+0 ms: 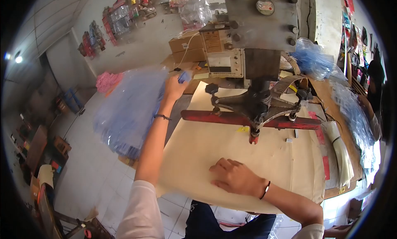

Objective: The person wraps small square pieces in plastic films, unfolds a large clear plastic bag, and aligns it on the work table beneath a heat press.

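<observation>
My left hand [175, 89] is stretched out past the far left corner of the worktable, its fingers closed round a small blue object [183, 77] whose kind I cannot make out. Just left of that arm lies a stack of clear bluish plastic sheets [130, 108]. My right hand [236, 177] lies palm down on a large cream sheet [198, 156], fingers a little bent and apart, holding nothing. Above the sheet hangs the press head [258, 104] with a long red bar [206, 117] beneath it, beyond my right hand.
A control box [225, 52] stands behind the press, near cardboard boxes [186, 46]. At right are a bundle of pale strips [339, 156], piled blue plastic [312, 59] and another person's arm [368, 115]. Pink material [108, 81] sits behind the left stack.
</observation>
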Tool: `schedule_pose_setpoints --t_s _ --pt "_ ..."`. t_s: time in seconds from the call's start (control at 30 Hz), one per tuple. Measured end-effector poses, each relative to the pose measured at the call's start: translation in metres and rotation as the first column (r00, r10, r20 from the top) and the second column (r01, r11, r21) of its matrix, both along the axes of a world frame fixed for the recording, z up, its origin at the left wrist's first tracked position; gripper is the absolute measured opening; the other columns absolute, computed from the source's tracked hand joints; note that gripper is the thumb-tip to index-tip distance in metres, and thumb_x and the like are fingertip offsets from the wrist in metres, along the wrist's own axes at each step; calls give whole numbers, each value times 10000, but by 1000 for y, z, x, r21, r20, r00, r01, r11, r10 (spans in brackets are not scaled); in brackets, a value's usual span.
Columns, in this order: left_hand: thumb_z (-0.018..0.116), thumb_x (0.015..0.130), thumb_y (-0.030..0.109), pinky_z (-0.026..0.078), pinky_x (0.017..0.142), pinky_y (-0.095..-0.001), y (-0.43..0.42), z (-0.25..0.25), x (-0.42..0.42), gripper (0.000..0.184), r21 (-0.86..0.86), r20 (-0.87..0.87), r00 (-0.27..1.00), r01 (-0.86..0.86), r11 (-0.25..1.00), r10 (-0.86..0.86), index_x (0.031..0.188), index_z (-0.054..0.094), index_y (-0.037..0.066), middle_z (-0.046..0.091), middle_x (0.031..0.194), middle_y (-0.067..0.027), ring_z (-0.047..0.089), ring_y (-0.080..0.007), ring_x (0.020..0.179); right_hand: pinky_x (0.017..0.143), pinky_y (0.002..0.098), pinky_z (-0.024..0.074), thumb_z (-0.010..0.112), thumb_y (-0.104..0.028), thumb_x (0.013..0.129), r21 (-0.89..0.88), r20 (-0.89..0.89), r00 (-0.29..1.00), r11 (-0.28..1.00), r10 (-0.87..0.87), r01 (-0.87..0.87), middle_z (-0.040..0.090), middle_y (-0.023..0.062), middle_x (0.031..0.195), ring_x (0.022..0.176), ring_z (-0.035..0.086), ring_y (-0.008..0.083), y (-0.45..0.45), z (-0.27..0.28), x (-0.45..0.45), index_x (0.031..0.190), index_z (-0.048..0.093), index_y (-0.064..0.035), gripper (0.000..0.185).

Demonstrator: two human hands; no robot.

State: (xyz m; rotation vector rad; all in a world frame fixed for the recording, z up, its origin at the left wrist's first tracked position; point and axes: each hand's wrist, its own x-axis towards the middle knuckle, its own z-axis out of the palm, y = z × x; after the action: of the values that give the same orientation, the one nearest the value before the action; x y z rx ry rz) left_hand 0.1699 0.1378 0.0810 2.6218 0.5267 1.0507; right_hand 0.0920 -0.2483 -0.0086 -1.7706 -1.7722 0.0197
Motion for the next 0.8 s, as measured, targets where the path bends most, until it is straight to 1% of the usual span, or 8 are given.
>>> schedule_pose_setpoints --t_s 0.03,0.1,0.27,0.4,0.5,0.63,0.77,0.8 --pt "728 821 226 549 678 -448 12 -9 17 299 19 -28 1000 5 1000 -5 829 673 -68 698 787 -260 714 -375 755 874 441 542 683 -281 921 4 5 1000 1000 5 -5 571 146 1098 980 641 345 0 0 1 1184 599 -63 352" --pt "723 839 213 565 615 -416 54 -36 56 275 -303 -58 996 48 952 -69 833 680 -59 704 767 -219 716 -306 708 876 441 536 701 -255 908 -5 -50 999 1000 -1 0 564 137 1096 981 634 336 -1 1 0 1148 613 -58 323" --pt "701 895 164 607 550 -362 92 -63 86 216 -805 83 991 129 578 -107 921 675 -49 671 760 -123 672 -221 636 867 435 544 713 -229 898 -20 -96 995 1000 -4 2 563 131 1083 975 638 334 -1 2 3 1122 610 -52 303" --pt "685 891 168 604 544 -355 94 -66 100 229 -860 143 982 185 475 -123 933 669 -57 661 749 -133 656 -205 605 857 426 552 713 -222 898 -30 -112 993 999 -22 19 560 127 1071 967 646 329 1 2 4 1095 610 -51 280" --pt "661 881 183 551 488 -327 113 -107 106 224 -783 -100 993 -42 621 -59 927 662 -37 639 708 -113 627 -188 558 854 424 556 710 -217 901 -29 -133 991 1000 -9 5 559 128 1065 961 650 327 4 3 3 1079 613 -50 263" --pt "671 845 272 444 427 -319 108 -95 104 260 -686 -262 965 -181 705 -7 883 642 17 610 669 -81 565 -167 507 858 418 557 702 -207 912 -22 -113 993 999 -30 27 572 118 1057 965 652 314 5 2 7 1082 623 -54 242" --pt "683 842 345 567 633 -441 94 -94 94 495 -407 -370 919 -294 865 138 1133 671 -55 731 897 -252 728 -360 742 852 409 559 697 -193 911 -37 -125 992 999 -21 17 581 114 1049 962 655 310 5 4 4 1088 632 -56 233" --pt "634 888 341 550 868 -503 87 -92 89 590 -384 -376 915 -295 875 144 1319 579 -57 686 1098 -339 685 -455 1039 848 409 559 697 -191 908 -23 -118 993 1000 -15 13 584 114 1043 954 656 310 4 4 5 1092 635 -57 235"
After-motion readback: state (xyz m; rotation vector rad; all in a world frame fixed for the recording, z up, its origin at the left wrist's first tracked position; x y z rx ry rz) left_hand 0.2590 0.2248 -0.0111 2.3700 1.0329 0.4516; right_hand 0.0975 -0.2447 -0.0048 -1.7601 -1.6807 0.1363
